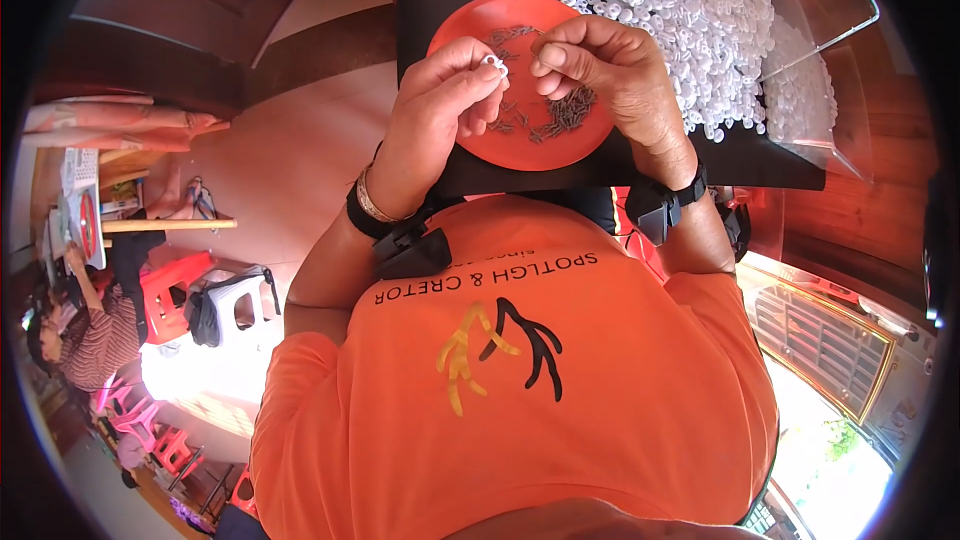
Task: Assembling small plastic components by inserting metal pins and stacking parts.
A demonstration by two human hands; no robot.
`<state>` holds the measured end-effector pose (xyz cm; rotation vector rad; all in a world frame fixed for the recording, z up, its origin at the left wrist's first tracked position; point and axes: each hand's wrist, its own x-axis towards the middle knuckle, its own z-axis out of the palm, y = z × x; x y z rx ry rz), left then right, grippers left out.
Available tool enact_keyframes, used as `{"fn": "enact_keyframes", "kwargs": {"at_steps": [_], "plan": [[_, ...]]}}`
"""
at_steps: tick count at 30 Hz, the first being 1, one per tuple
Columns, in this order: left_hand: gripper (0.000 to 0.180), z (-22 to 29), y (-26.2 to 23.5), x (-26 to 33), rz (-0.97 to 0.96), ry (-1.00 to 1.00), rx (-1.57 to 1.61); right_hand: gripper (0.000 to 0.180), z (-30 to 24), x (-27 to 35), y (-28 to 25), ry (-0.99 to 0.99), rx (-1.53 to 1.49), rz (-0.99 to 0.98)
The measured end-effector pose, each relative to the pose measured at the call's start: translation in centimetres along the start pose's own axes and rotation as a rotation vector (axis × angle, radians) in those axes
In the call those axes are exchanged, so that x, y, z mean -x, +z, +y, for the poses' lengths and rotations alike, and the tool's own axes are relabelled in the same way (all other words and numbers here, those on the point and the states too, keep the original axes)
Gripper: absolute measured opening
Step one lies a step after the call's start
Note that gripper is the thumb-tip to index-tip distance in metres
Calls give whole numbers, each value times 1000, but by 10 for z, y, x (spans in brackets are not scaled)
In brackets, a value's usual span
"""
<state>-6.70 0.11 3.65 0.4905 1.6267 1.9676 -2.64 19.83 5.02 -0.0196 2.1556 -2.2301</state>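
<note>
My left hand (445, 100) is closed in a pinch above the left side of a red round plate (470, 25). Between its thumb and fingertips sits a small white plastic piece (494, 64) with a hole in it. Facing it across a small gap, my right hand (615, 70) is also pinched, thumb against forefinger. What its fingertips hold is too small to make out. Small thin grey metal pieces, like nails or screws, lie on the plate, with a denser pile (568, 112) below my right hand. The two hands do not touch.
A large heap of white plastic pieces (690, 30) covers the right of the dark table (480, 168), beside a clear plastic bin (830, 40) lying on its side. At far left another person (95, 340) sits near red and white stools (240, 310).
</note>
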Motion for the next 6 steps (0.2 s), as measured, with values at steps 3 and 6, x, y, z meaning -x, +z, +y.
{"fn": "enact_keyframes", "kwargs": {"at_steps": [3, 6], "plan": [[20, 1, 4, -1, 5, 37, -91, 18, 7, -2, 2, -14, -38, -7], [18, -8, 1, -4, -26, 86, -73, 19, 9, -3, 8, -71, 14, 11]]}}
